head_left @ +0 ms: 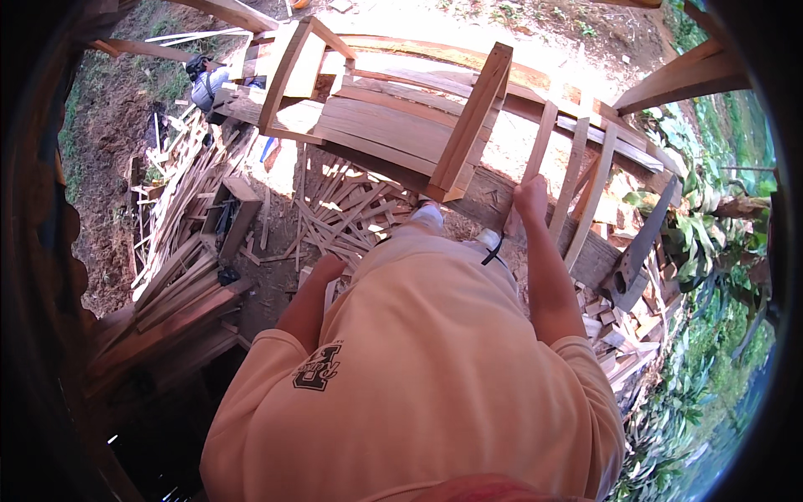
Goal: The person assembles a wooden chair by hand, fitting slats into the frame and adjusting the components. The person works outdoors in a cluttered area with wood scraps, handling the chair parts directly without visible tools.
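Note:
My right hand (531, 197) is closed around a narrow wooden slat (544, 138), which runs up across the bench and shows again below the fist. My left hand (329, 267) hangs low by my side with its fingers curled. A pale strip of wood (329, 295) shows just under it; whether the hand holds it I cannot tell. To the right of my right hand, two more slats (570, 176) lean across the plank bench (493, 194). A handsaw (644, 243) rests at the bench's right end, its handle toward me.
Wooden frame pieces (477, 117) stand up from the bench beside flat boards (385, 130). Offcuts and strips (343, 197) litter the ground beneath. Stacked timber (184, 309) lies at the left. Another person (207, 86) is at the far left. Leafy plants (694, 243) border the right.

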A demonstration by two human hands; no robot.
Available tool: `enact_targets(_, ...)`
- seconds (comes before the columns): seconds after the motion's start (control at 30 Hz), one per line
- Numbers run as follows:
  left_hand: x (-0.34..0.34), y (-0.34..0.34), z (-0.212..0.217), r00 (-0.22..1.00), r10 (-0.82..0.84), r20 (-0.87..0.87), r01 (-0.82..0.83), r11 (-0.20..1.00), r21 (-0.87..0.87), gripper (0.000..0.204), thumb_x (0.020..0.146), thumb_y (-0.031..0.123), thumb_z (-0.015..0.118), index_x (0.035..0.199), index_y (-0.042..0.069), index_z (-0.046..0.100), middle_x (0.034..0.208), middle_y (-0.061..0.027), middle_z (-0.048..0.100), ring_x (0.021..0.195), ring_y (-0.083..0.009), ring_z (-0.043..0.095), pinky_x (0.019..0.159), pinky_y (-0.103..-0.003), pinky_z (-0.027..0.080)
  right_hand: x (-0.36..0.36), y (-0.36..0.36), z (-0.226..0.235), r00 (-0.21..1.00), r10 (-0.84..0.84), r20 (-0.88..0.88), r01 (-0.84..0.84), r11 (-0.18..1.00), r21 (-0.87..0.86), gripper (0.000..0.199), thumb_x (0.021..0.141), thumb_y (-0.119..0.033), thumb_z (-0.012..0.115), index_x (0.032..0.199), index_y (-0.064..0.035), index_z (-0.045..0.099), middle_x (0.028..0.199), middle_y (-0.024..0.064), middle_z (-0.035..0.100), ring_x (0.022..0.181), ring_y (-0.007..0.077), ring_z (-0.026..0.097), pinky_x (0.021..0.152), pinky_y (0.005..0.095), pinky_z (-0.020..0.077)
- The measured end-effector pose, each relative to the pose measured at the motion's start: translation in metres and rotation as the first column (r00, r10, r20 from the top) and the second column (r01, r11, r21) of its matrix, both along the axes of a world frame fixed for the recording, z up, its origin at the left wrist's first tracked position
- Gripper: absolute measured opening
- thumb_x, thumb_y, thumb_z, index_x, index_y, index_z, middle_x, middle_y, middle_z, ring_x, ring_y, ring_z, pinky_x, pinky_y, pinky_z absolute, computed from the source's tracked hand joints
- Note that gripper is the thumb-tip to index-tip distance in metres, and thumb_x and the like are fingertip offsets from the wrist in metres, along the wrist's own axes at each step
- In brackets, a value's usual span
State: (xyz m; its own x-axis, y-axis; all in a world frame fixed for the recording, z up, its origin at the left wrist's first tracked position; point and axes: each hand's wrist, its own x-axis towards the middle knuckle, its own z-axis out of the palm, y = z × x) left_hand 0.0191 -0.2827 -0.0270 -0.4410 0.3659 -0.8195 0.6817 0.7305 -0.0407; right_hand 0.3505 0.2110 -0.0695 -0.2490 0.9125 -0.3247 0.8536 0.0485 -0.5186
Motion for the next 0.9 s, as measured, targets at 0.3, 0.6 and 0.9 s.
enact_targets(0.3, 0.021, 0.061, 0.017, 0.999, 0.021, 0.040, -0.028, 0.979, 0.201, 0.040, 0.088, 0.038, 0.058, 0.095, 0.002, 0.076, 0.099, -0.0273, 0.071, 0.097, -0.0442, 0.068, 0.087, -0.054, 0.053, 0.129, -0.042, 0.045, 0.975, 0.202, -0.090, -0.189, 0.974, 0.127, 0.051, 0.074, -0.009, 0.072, 0.121, 0.0010, 0.058, 0.111, 0.0217, 0.064, 0.103, 0.0382, 0.064, 0.090, 0.0448, 0.0515)
enact_targets(0.6, -0.018, 0.137, 0.001, 0.975, 0.218, -0.045, -0.199, 0.943, 0.266, 0.040, 0.088, 0.036, 0.062, 0.100, 0.000, 0.074, 0.103, -0.0277, 0.070, 0.100, -0.0421, 0.069, 0.090, -0.052, 0.053, 0.084, -0.038, 0.110, 0.935, 0.320, -0.155, -0.315, 0.947, 0.057, 0.050, 0.076, -0.002, 0.065, 0.125, -0.0054, 0.059, 0.117, 0.0191, 0.061, 0.101, 0.0409, 0.063, 0.087, 0.0457, 0.0525)
enact_targets(0.9, -0.067, 0.228, 0.043, 0.892, 0.446, 0.069, -0.403, 0.718, 0.568, 0.025, 0.091, 0.029, 0.064, 0.091, 0.004, 0.067, 0.098, -0.0213, 0.070, 0.095, -0.0417, 0.066, 0.078, -0.049, 0.052, -0.089, 0.037, 0.052, 0.800, 0.509, -0.318, -0.469, 0.861, 0.197, 0.051, 0.078, 0.003, 0.062, 0.128, -0.0032, 0.062, 0.105, 0.0163, 0.062, 0.084, 0.0285, 0.063, 0.074, 0.0380, 0.0530)
